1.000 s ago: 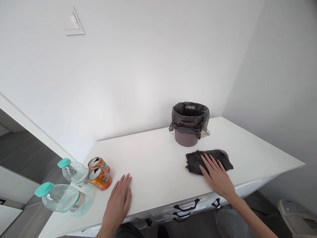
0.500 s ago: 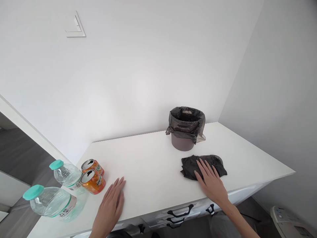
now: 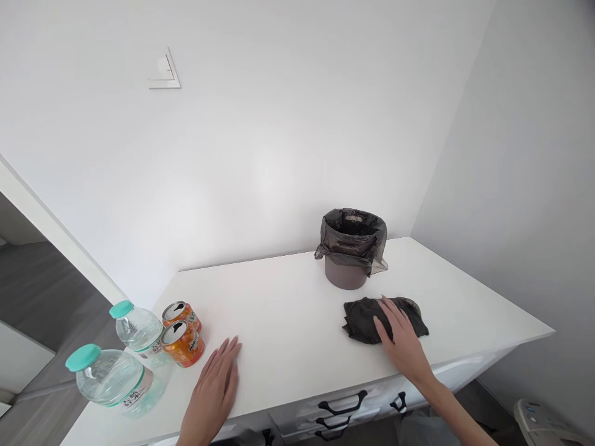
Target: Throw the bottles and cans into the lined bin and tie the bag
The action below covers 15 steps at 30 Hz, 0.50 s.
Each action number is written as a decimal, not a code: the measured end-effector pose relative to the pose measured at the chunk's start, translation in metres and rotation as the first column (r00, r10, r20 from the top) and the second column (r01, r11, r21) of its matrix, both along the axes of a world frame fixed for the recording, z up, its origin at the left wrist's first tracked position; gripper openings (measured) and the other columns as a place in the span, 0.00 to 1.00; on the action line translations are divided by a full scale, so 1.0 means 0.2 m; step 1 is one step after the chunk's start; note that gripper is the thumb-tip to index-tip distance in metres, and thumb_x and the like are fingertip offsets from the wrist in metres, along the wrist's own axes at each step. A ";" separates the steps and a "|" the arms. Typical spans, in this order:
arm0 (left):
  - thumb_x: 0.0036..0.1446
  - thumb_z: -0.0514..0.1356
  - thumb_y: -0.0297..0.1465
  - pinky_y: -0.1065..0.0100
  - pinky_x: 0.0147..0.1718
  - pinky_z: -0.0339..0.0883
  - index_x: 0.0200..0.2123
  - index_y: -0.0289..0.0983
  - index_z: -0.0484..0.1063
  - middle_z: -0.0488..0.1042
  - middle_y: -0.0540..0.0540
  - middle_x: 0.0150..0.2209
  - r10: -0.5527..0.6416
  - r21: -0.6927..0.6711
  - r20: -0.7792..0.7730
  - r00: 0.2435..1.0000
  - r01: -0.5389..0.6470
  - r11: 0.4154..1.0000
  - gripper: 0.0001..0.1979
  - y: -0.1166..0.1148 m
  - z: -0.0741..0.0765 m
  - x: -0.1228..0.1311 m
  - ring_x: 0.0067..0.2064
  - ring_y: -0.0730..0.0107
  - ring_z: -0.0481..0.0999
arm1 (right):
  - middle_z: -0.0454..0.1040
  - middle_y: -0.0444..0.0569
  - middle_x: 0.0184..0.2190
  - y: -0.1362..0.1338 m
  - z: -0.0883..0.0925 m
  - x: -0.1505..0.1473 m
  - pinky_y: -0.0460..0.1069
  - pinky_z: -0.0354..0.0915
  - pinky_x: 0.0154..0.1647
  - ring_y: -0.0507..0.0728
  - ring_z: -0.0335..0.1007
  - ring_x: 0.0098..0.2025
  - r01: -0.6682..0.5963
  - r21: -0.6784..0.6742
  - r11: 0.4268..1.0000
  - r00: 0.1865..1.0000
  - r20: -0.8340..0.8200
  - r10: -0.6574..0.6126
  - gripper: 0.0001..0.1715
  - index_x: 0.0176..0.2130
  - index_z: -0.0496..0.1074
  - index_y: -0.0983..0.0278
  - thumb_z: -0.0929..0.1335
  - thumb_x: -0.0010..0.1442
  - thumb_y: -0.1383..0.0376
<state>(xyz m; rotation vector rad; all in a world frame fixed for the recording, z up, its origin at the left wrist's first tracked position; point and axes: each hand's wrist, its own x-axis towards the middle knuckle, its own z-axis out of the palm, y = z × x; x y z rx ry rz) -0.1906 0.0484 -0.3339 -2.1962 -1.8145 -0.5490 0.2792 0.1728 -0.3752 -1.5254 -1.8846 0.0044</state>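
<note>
My left hand lies palm down on the white tabletop, fingers stretched out and holding nothing. Just left of it stand two opened orange drink cans, one behind the other. Two clear plastic bottles with turquoise caps are beside the cans, farther left. On the right, my right hand rests over a folded black plastic bag, fingers extended and thumb apart. Part of the bag is hidden under that hand. Behind the bag, a small brown bin stands upright, with a black liner folded over its rim.
A white wall rises directly behind the table, and a grey wall is on the right. Black drawer handles show below the front edge. A pale appliance stands at the lower right.
My right hand's fingers have drawn closer together on the black bag, which still lies on the table. My left hand stays flat. The view has shifted slightly.
</note>
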 end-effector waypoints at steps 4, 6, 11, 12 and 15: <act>0.71 0.51 0.35 0.49 0.70 0.61 0.71 0.44 0.59 0.65 0.46 0.71 0.016 -0.007 0.003 1.000 -0.016 1.000 0.27 -0.01 -0.01 0.00 0.72 0.58 0.63 | 0.62 0.53 0.71 0.07 0.32 -0.01 0.64 0.71 0.62 0.69 0.69 0.65 -0.041 0.147 0.988 0.993 -0.107 0.057 0.35 0.73 0.57 0.55 0.56 0.73 0.48; 0.71 0.51 0.35 0.50 0.70 0.62 0.71 0.44 0.60 0.66 0.46 0.70 0.017 -0.005 0.014 1.000 -0.017 1.000 0.26 -0.01 0.00 0.00 0.72 0.58 0.64 | 0.63 0.55 0.71 0.11 0.52 -0.02 0.60 0.76 0.51 0.66 0.76 0.57 -0.079 0.202 0.976 0.988 -0.115 0.104 0.34 0.73 0.56 0.55 0.57 0.73 0.51; 0.71 0.52 0.35 0.51 0.69 0.63 0.70 0.44 0.63 0.68 0.47 0.69 0.010 0.012 0.047 0.999 -0.011 1.000 0.26 -0.03 0.01 0.00 0.71 0.58 0.65 | 0.66 0.55 0.68 0.27 0.89 -0.05 0.52 0.75 0.34 0.57 0.80 0.37 -0.109 0.256 0.961 0.993 -0.014 0.117 0.33 0.72 0.56 0.54 0.61 0.71 0.56; 0.71 0.52 0.35 0.51 0.69 0.64 0.69 0.44 0.63 0.68 0.47 0.69 0.008 0.017 0.049 0.999 -0.009 1.000 0.25 -0.03 0.01 0.00 0.71 0.58 0.65 | 0.67 0.55 0.67 0.31 0.93 -0.05 0.52 0.74 0.33 0.56 0.79 0.36 -0.101 0.235 0.967 0.995 0.005 0.102 0.33 0.72 0.56 0.55 0.61 0.71 0.56; 0.71 0.52 0.35 0.51 0.69 0.64 0.69 0.45 0.63 0.68 0.47 0.69 0.003 0.033 0.051 0.999 -0.005 0.999 0.25 -0.03 0.00 -0.01 0.71 0.58 0.65 | 0.75 0.55 0.59 0.43 0.99 -0.06 0.52 0.71 0.31 0.56 0.78 0.33 -0.069 0.132 0.989 0.997 0.052 0.063 0.30 0.68 0.62 0.57 0.62 0.71 0.55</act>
